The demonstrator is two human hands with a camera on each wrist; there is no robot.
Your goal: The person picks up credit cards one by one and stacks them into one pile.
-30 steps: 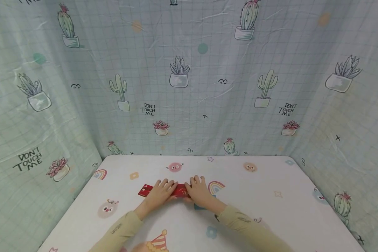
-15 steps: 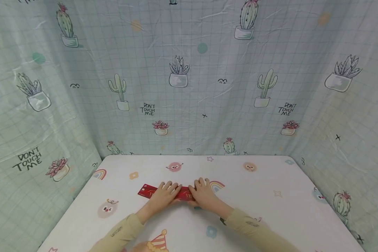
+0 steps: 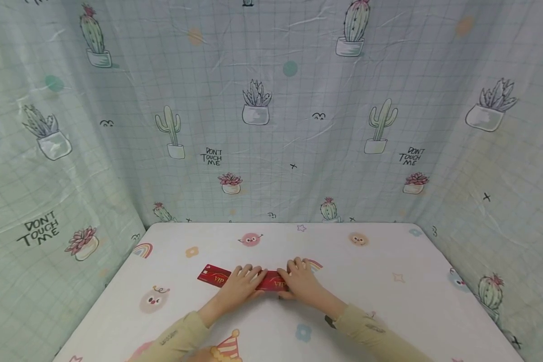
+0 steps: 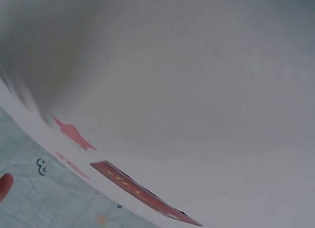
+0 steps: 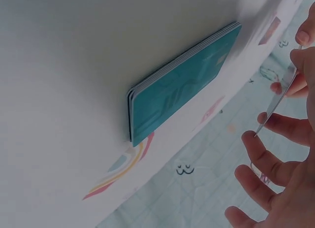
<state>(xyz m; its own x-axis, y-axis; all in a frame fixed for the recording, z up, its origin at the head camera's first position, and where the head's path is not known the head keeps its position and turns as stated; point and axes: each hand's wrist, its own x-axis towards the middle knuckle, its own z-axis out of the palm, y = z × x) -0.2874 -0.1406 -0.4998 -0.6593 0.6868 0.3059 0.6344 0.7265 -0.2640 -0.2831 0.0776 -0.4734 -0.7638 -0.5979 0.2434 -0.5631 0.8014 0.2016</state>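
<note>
In the head view a red card (image 3: 271,280) lettered "VIP" is held up between both hands. My left hand (image 3: 239,290) pinches its left end, and my right hand (image 3: 305,286) pinches its right end. The right wrist view shows this card (image 5: 279,96) nearly edge-on between the fingers. A second red VIP card (image 3: 213,275) lies flat on the table, partly covered by the left hand in the head view; the left wrist view shows that card (image 4: 142,192) too. A squared stack of teal cards (image 5: 184,85) lies below the right hand, almost hidden in the head view.
The white table (image 3: 362,281) carries printed cartoon faces, rainbows and flowers. A cactus-patterned curtain (image 3: 271,151) closes off the back and both sides. A dark object (image 3: 329,322) shows at the right sleeve's cuff.
Both hands have shifted right and slightly nearer with the held card. More of the red card on the table is uncovered. The teal stack has become nearly hidden behind the right hand.
</note>
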